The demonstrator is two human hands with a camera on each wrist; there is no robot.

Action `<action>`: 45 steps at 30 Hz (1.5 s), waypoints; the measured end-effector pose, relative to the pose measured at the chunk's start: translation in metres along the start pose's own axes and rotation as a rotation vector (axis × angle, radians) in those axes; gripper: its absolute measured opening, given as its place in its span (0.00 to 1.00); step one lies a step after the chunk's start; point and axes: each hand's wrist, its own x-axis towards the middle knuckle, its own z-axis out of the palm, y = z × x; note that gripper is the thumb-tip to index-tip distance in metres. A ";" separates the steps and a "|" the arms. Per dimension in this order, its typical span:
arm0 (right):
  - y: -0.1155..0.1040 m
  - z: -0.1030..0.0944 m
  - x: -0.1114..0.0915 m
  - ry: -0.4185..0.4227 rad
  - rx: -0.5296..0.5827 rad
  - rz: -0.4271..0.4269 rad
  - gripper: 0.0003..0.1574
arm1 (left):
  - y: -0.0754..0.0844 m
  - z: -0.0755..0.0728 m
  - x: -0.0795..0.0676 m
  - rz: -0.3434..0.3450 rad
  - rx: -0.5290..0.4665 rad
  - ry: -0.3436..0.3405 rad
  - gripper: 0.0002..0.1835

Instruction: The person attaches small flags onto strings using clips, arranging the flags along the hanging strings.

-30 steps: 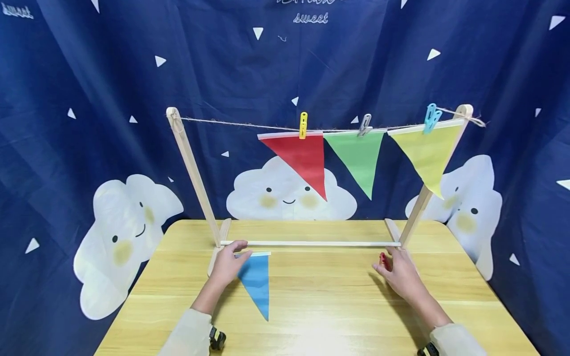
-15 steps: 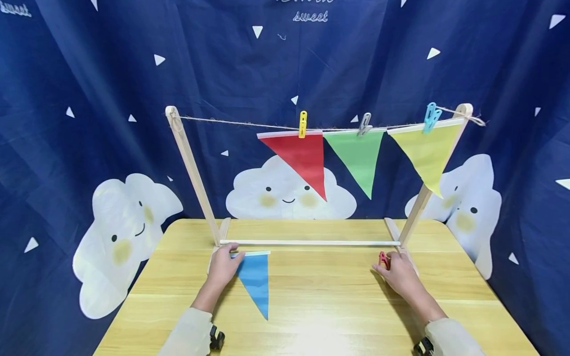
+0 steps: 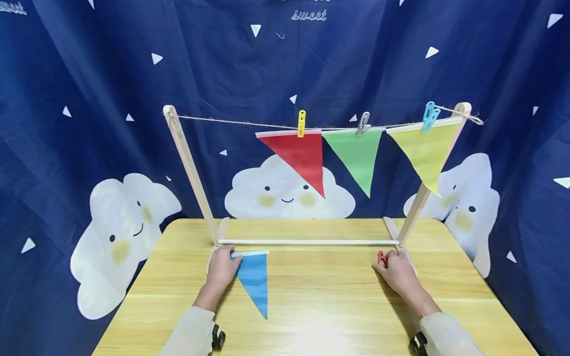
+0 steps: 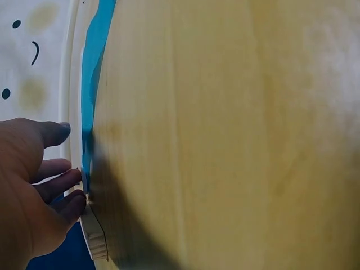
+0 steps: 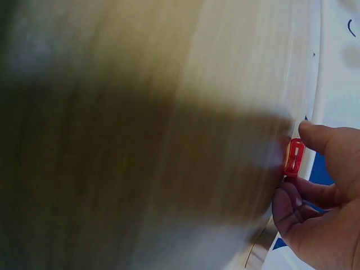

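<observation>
A blue triangular pennant point(image 3: 256, 283) with a white top band lies flat on the table. At its left upper corner is my left hand point(image 3: 221, 269); in the left wrist view the thumb point(image 4: 55, 133) stands apart from the fingers, which are at the pennant's end. A small red clothespin point(image 5: 295, 157) sits on the table between thumb and index finger of my right hand point(image 3: 401, 274), which lightly pinches it. Whether the thumb presses firmly cannot be told. Red point(image 3: 307, 158), green point(image 3: 358, 155) and yellow point(image 3: 429, 153) pennants hang from a string point(image 3: 236, 122) by clothespins.
A wooden frame has a left post point(image 3: 190, 168), a right post point(image 3: 415, 212) and a white crossbar point(image 3: 307, 242) low behind both hands. The string spans the post tops. A dark blue curtain point(image 3: 213, 64) with clouds and triangles hangs behind the table point(image 3: 320, 291).
My left hand has drawn back slightly leftward off the crossbar to the blue pennant's corner. My right fingers have come closer round the red clothespin. The pennant and clothespin stay in place.
</observation>
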 end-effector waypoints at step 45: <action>0.006 0.001 -0.004 0.034 0.035 -0.030 0.19 | -0.008 0.004 0.000 0.168 0.046 0.043 0.05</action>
